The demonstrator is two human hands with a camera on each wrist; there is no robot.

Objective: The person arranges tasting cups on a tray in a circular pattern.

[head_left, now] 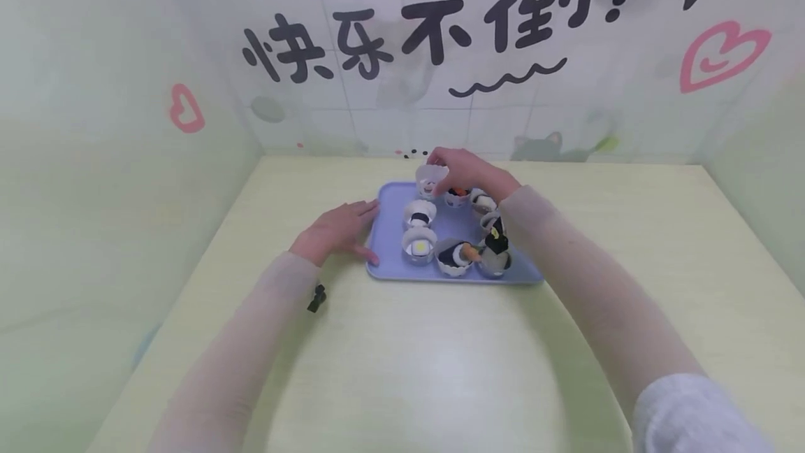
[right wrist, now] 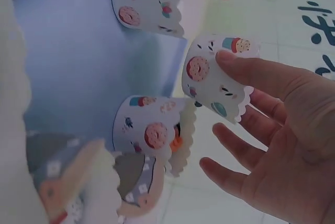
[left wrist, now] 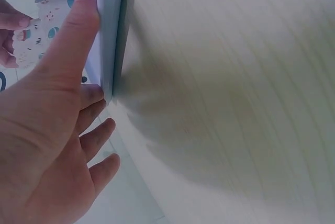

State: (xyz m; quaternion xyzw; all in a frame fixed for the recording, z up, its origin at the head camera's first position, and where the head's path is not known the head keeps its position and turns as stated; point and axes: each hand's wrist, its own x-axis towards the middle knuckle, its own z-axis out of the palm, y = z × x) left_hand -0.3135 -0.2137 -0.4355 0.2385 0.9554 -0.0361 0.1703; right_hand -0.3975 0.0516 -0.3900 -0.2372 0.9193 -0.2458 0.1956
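Note:
A paper baking cup (head_left: 430, 182) with printed donuts and cupcakes is pinched between the thumb and fingers of my right hand (head_left: 464, 172), over the back left of the blue tray (head_left: 391, 257). In the right wrist view the held cup (right wrist: 209, 75) tilts, raised beside the other cups. My left hand (head_left: 336, 231) touches the tray's left side, fingers spread. Its thumb lies along the rim, as the left wrist view shows, while the outer fingers stand off loosely. Nearest the held cup are one cup with a black-and-white sushi-like piece (head_left: 419, 217) and another with orange (head_left: 459, 194).
More cups line the tray: one with a white piece topped yellow (head_left: 418, 249), one with a dark roll and orange tail (head_left: 455, 257), and several at the right, partly behind my forearm. A pale wood table (head_left: 440, 355) lies beneath; a printed wall (head_left: 377, 117) stands behind.

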